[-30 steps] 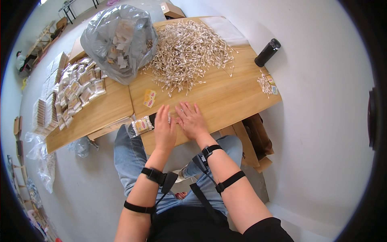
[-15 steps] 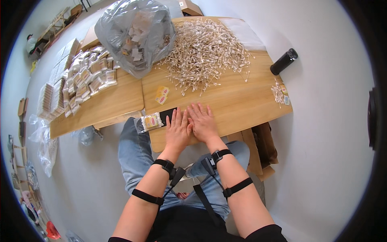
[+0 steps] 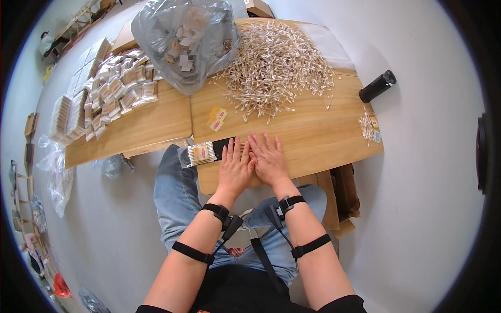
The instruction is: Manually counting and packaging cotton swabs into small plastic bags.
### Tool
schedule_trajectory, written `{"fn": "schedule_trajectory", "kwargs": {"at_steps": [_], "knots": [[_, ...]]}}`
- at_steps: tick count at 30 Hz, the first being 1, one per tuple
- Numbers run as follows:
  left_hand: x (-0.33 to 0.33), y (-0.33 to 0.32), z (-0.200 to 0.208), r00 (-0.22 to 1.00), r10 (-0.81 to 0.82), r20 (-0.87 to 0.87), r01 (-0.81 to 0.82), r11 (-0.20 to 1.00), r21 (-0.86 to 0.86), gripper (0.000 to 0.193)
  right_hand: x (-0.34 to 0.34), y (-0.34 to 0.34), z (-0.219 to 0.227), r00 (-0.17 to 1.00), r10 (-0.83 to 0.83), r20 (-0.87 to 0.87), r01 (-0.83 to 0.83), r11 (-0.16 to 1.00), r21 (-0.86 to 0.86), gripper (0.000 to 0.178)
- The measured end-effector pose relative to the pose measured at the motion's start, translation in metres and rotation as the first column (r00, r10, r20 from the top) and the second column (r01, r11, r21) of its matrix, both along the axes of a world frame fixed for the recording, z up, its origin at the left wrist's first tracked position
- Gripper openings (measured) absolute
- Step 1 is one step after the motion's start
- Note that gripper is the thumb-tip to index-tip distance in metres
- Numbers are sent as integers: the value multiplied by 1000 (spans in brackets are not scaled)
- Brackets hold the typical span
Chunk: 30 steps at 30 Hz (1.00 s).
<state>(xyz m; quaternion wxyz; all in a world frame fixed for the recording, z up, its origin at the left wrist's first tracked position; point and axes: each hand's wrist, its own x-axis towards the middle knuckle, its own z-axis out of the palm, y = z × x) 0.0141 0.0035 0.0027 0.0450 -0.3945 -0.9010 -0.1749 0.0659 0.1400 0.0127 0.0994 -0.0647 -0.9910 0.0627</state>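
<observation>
My left hand [image 3: 236,168] lies flat, palm down, with its fingers stretched over the right end of a flat black strip [image 3: 223,146]. Beside it, my right hand [image 3: 269,160] is also flat with spread fingers, its thumb side close against the left hand. A few thin sticks show between the fingers; what else lies beneath the palms is hidden. At the strip's left end rests a clear packet of cotton swabs [image 3: 201,154] with a yellow and red label. Two yellow and white cards [image 3: 216,118] lie beyond my left hand.
A big heap of loose cotton swabs [image 3: 282,62] covers the back of the wooden table [image 3: 323,133]. Left of it stands a grey plastic bag [image 3: 162,57] of scraps. Filled swab packets [image 3: 117,86] pile at the left. A black bottle [image 3: 378,86] stands at the right edge.
The whole view has shifted slightly, moving the table items a little to the right. Both hands remain flat over the strip, fingers extended, with little movement relative to the table.
</observation>
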Motion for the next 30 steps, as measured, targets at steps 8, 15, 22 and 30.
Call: {"fn": "schedule_trajectory", "kwargs": {"at_steps": [8, 15, 22, 30], "knots": [[-1, -1, 1, 998, -12, 58, 12, 1000, -1, 59, 2, 3, -1, 998, -13, -54, 8, 996, -90, 53], [-2, -1, 3, 998, 13, 68, -11, 1000, -28, 61, 17, 5, 3, 1000, -29, -3, 28, 998, -61, 59], [-1, 1, 3, 998, -9, 54, 8, 1000, 19, 60, 16, 0, 2, 998, -50, 37, 50, 999, 7, 62], [-1, -1, 0, 995, -23, 99, 26, 999, -31, 62, 9, -6, -1, 995, -10, 100, 7, 1000, 31, 63]]}}
